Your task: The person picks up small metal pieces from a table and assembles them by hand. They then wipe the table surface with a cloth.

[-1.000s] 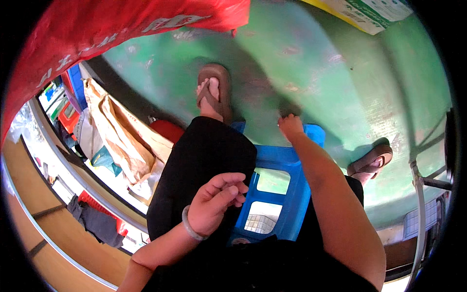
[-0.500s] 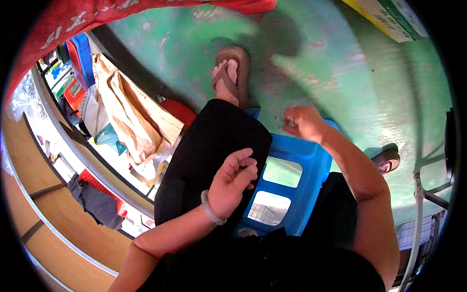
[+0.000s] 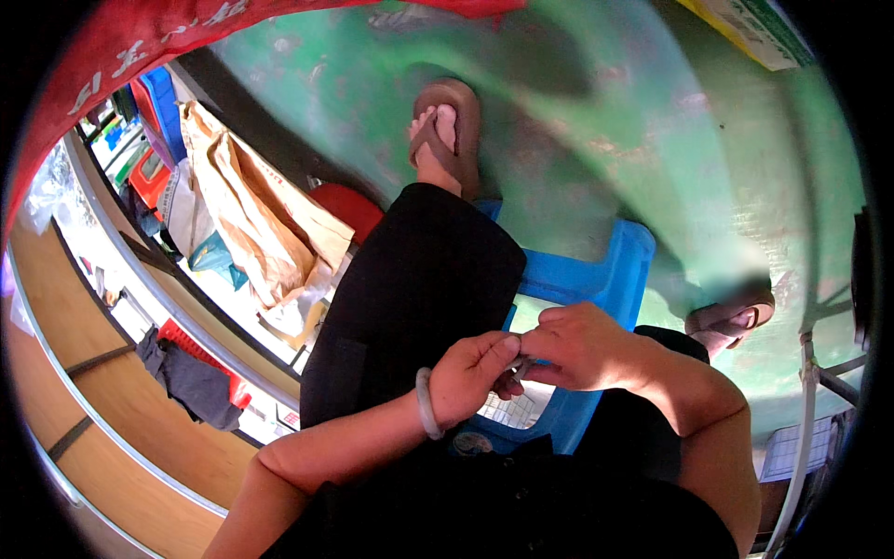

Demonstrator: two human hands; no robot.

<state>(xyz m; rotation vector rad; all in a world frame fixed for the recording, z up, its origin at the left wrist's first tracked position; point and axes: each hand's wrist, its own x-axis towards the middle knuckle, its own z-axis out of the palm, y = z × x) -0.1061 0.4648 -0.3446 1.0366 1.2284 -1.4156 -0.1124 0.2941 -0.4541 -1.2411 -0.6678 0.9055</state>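
My left hand point(image 3: 466, 375) and my right hand point(image 3: 589, 347) meet in front of me, their fingertips touching. Both are closed, thumbs pressed against fingers. A small greyish thing point(image 3: 523, 365) shows between the fingertips, too small and too covered to name. A pale bangle point(image 3: 427, 402) circles my left wrist. Beneath the hands stands a blue plastic stool point(image 3: 626, 265) with rectangular openings, between my legs in black trousers point(image 3: 414, 279).
On the left, a brown paper bag point(image 3: 251, 210) leans by wooden shelving point(image 3: 177, 443), with a dark cloth point(image 3: 191, 380) over a red basket. A red round object point(image 3: 346, 210) lies beyond my knee. Brown sandals point(image 3: 467, 121) rest on the green floor point(image 3: 559, 130). A metal frame point(image 3: 806, 410) stands at right.
My right hand has come back toward me from beyond the stool's far edge to meet my left. The left hand has shifted right and slightly nearer. My right foot has moved a little closer.
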